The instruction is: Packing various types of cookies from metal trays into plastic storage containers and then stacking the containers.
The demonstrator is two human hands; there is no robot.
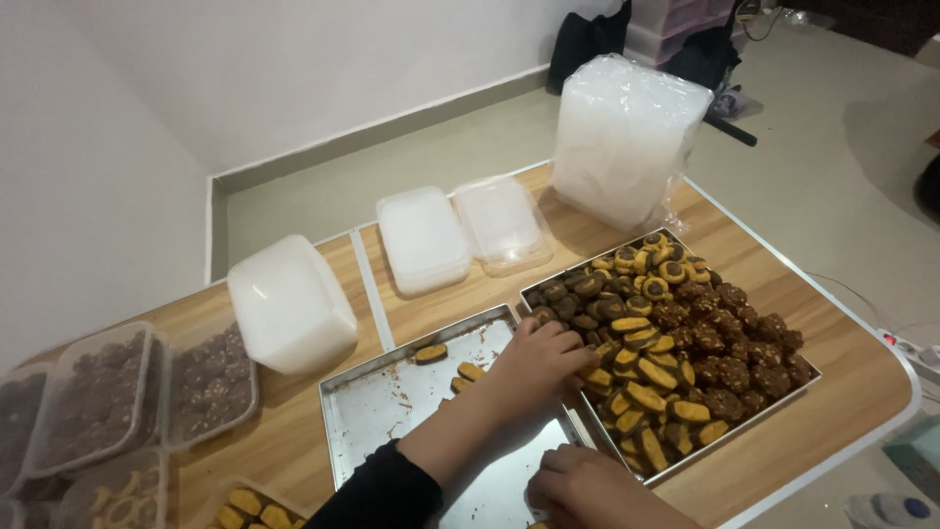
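Two metal trays (pixel 392 402), three loose cookies (pixel 470 371), hands: left (pixel 537 360) grasping cookies, right (pixel 587 485) clenched.

A tall plastic-wrapped stack of clear containers (pixel 627 137) stands at the counter's far edge. Two empty clear tubs (pixel 460 233) lie just beside it. Filled lidded tubs (pixel 98 397) sit far left.

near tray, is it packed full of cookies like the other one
No, the near tray is mostly bare metal with a few yellow cookies, while the far tray is heaped.

Left hand (pixel 537 364) reaches forward, fingers curled; right hand (pixel 587 487) low.
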